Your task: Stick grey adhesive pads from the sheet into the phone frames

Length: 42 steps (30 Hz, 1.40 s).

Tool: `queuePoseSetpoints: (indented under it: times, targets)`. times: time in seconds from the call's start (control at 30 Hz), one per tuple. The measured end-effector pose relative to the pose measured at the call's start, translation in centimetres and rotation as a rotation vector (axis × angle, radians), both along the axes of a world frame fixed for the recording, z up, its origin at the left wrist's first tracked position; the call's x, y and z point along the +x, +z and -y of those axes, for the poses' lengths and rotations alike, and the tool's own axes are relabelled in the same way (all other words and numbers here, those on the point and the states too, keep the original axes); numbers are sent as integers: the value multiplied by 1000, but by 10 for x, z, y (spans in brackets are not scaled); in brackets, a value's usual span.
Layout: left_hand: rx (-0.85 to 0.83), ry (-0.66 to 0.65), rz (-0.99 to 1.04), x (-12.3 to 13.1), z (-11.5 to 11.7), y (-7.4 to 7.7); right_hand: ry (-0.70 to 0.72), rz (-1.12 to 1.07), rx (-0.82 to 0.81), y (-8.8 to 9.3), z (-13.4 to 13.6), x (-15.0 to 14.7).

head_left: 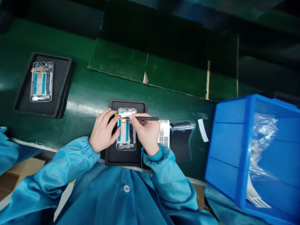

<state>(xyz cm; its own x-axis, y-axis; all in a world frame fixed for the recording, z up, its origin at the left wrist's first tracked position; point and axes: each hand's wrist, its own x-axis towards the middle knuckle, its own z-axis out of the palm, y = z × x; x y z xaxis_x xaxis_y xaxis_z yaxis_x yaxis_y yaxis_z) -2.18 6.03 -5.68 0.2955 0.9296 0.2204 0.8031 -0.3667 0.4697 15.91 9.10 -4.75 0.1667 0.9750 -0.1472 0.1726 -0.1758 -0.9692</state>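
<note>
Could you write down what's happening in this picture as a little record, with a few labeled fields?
Left hand: holding the edge of a phone frame
Right hand: pinching a slim black tool, its tip at the top of the frame
Frame's place: black tray on a green mat
Beside the tray: white label strip
Farther left: second phone frame in another black tray
Far right: blue plastic bin holding clear plastic
Clothing: blue smock

Legible text: none | phone frame (124, 131) labels: too small to read | white label strip (164, 132): blurred
</note>
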Motion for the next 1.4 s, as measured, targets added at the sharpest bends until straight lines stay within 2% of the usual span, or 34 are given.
queuePoseSetpoints:
  times: [0.37, 1.1, 1.4]
  targets:
    - [-29, 6, -7, 2, -1, 1, 14, 25, 24, -2, 2, -3]
    - [29, -17, -23, 2, -2, -1, 27, 25, 45, -3, 3, -2]
    - [42, -18, -37, 2, -2, 0, 42, 100, 61, -3, 3, -2]
